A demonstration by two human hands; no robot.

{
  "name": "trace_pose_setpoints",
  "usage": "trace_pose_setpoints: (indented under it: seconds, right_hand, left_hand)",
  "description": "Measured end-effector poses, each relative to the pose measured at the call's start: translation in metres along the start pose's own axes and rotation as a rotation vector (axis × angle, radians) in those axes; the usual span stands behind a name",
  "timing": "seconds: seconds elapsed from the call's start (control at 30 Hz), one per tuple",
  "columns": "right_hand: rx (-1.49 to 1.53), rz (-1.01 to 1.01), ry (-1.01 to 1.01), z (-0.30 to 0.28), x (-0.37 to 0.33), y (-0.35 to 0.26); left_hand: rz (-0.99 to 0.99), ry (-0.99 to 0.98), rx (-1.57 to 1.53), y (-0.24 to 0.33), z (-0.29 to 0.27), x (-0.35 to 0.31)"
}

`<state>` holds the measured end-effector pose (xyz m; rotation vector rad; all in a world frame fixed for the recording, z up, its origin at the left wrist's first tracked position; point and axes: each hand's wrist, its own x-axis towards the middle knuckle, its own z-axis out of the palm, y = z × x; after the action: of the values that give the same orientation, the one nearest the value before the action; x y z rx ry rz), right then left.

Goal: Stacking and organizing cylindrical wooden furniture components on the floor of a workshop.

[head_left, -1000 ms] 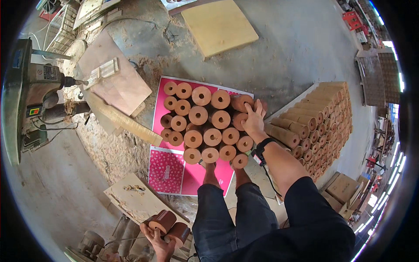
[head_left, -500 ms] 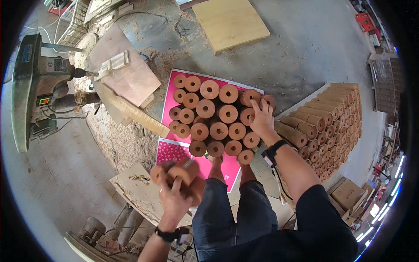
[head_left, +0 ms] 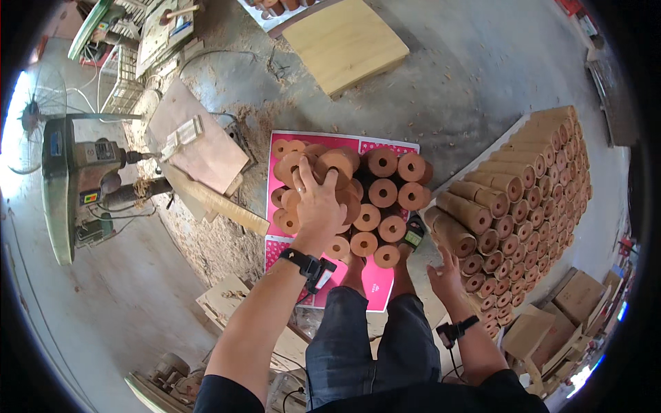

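Note:
Several drilled wooden cylinders (head_left: 335,165) are gripped by my left hand (head_left: 320,206), its fingers spread over their ends and a fingertip at one hole. They hover over or rest on a group of similar upright cylinders (head_left: 383,193), which stand on a pink printed sheet (head_left: 375,286); whether they touch is hidden. My right hand (head_left: 447,279) holds nothing, thumb and fingers apart. It is beside the near left edge of a big pile of longer drilled wooden cylinders (head_left: 513,227) lying with their ends toward me. Part of the standing group is hidden behind my left hand.
A drill press (head_left: 62,179) stands at the left, beside a thin board (head_left: 196,138) and a wooden strip (head_left: 227,203). Wood shavings (head_left: 200,241) cover the floor there. A yellowish square board (head_left: 344,45) lies at the far side. Cardboard boxes (head_left: 547,330) sit at the lower right.
My left hand has carried its cylinders from the lower left up over the group on the sheet. My right hand has left the group's right side and moved down toward the pile.

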<state>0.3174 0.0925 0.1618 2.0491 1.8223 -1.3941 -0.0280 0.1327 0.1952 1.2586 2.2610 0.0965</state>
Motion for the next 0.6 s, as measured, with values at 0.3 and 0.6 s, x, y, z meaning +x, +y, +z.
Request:
trace_pose_setpoints:
  seconds: [0.3, 0.6]
  right_hand:
    - [-0.008, 0.060, 0.015, -0.012, -0.035, 0.058]
    - [-0.063, -0.076, -0.071, 0.000, -0.032, 0.088]
  left_hand:
    - [-0.039, 0.012, 0.139, 0.012, 0.023, 0.019]
    - [0.045, 0.048, 0.190, 0.008, 0.022, 0.019]
